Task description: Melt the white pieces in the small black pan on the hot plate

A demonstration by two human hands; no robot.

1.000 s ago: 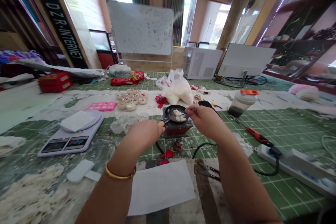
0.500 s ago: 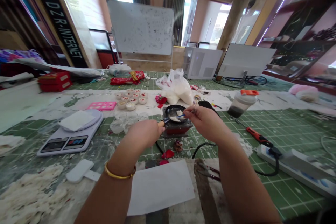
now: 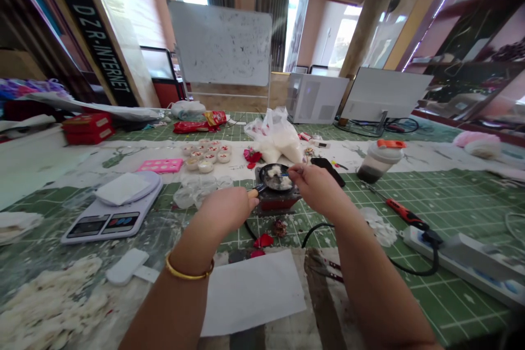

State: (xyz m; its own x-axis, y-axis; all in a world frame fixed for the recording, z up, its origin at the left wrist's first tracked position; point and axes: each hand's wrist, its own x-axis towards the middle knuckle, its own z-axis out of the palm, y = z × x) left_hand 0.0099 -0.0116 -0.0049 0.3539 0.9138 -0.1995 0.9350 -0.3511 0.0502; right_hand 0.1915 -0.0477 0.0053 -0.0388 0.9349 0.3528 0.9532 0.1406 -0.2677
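Note:
My left hand [image 3: 227, 209] is closed around the wooden handle [image 3: 252, 193] of a small black frying pan [image 3: 269, 182]. The pan rests on a compact hot plate [image 3: 279, 205] with a red front. White lumps [image 3: 286, 181] lie in the pan, some at its far side and some at the right. Between the fingertips of my right hand [image 3: 318, 186] is a thin blue stick [image 3: 284, 175], its tip in the pan among the lumps. Fingers hide most of the stick, so its kind does not show.
Left of the pan are clear plastic molds [image 3: 199, 190], several small filled cups [image 3: 205, 166] and a kitchen scale [image 3: 118, 210]. A bag of white material [image 3: 281, 145] sits behind it. Rightward lie a phone [image 3: 328, 171], a lidded shaker [image 3: 379, 161], a screwdriver [image 3: 404, 212] and a power strip [image 3: 463, 265].
The white lumps have shifted and spread within the pan, with some now at its far side. My right hand has moved slightly right with the stick. My left hand keeps its grip.

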